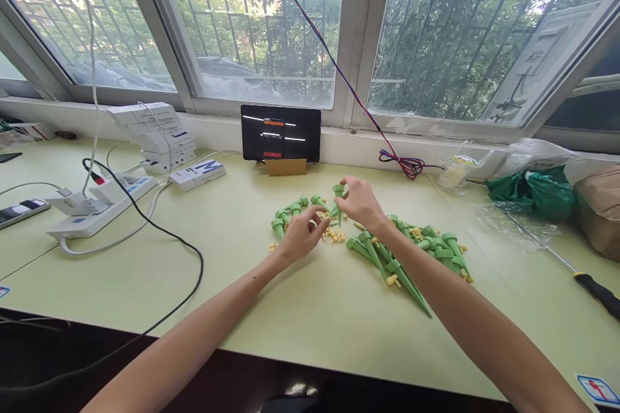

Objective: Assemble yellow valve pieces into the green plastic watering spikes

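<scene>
My right hand [359, 204] pinches a green watering spike [338, 191] upright by its capped top, point down, above the table. My left hand [304, 233] is low over the table, thumb and fingers curved but apart, with nothing visible between them. Beside its fingertips lie small yellow valve pieces [335, 236]. Several green spikes [281, 226] lie behind and left of this hand, partly hidden by it. Under my right forearm spreads a larger pile of green spikes [443, 251], some with yellow pieces attached; the forearm covers part of it.
A tablet [281, 135] leans on a cardboard stand at the back. To the left are a power strip [101, 210], a black cable [201, 264] and stacked white boxes [165, 135]. On the right lie a screwdriver [598, 293], a green bag [533, 193] and coiled wire [409, 166].
</scene>
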### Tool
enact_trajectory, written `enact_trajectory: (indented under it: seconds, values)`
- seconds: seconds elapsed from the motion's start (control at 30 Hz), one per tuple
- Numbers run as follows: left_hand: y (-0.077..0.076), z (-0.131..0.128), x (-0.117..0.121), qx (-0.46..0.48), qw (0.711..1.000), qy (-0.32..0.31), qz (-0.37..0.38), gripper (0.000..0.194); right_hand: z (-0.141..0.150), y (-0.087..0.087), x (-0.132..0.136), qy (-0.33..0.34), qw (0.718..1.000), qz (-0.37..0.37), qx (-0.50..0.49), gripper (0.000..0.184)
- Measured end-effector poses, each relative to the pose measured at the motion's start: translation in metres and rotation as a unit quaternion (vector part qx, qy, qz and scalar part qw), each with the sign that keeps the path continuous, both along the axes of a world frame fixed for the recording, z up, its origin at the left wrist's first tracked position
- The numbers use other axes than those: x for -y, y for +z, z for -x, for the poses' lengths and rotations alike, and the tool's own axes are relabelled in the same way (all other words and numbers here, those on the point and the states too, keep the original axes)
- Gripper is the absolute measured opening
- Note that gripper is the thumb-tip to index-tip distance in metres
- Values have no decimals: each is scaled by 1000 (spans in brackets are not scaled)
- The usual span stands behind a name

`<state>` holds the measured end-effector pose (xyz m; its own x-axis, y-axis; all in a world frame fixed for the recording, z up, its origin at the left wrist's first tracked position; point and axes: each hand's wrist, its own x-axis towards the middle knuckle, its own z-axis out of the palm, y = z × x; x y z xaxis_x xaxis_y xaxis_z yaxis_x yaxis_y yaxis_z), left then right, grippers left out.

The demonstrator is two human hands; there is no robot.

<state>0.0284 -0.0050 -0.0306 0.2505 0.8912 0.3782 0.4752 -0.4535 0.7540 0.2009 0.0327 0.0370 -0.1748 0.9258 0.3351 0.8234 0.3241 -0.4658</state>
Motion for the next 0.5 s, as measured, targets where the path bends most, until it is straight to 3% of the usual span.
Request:
enact_trajectory:
  seconds: [0.13, 0.2, 0.33, 0.5]
  values:
    - [7, 3, 1, 119, 986, -59, 99, 61, 4, -1, 19, 56, 990, 33, -125, 36]
    - [10, 4, 1, 165, 972, -93, 137, 69, 5, -5, 28, 80, 984, 38, -156, 35]
    - [12, 5, 0, 194, 959, -118, 171, 60, 4, -16, 40, 125, 971, 43, -201, 33]
    - [11, 5, -2, 156, 965, -110, 178, 44, -1, -33, 44, 125, 958, 62, -249, 33]
